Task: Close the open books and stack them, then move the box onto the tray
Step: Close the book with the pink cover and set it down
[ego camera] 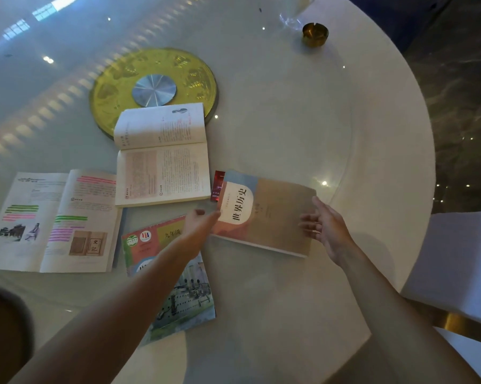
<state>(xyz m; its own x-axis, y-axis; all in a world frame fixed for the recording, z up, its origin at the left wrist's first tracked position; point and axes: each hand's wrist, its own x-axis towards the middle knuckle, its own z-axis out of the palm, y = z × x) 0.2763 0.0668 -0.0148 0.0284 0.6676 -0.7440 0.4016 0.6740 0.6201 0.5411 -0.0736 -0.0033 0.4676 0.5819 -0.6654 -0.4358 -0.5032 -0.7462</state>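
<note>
From the head camera, a round white desk (303,112) with a glass top fills the view, and four books lie on its near half. The tan closed book (264,214) with dark printed characters on its cover sits to the right of centre, slightly tilted. The left hand (201,224) reaches in over a second closed book (172,275), the one with a ship picture on its cover, and its fingertips touch the tan book's left edge; the fingers are loosely curled and it is hard to tell whether they grip the cover or only press on it. The right hand (326,228) is at the tan book's right edge, fingers spread and open, touching or just beside the corner, with nothing clasped.

A small red box (216,187) stands just at the tan book's far-left corner, partly hidden behind it. Beyond it lies an open book (163,155) with plain text pages, its far page overlapping the yellow round tray (117,84) with a silver disc at its middle. To the left lies another open book (53,221), its pages marked with pink and green highlighter. A brass ashtray (315,34) sits well apart near the far right rim.
</note>
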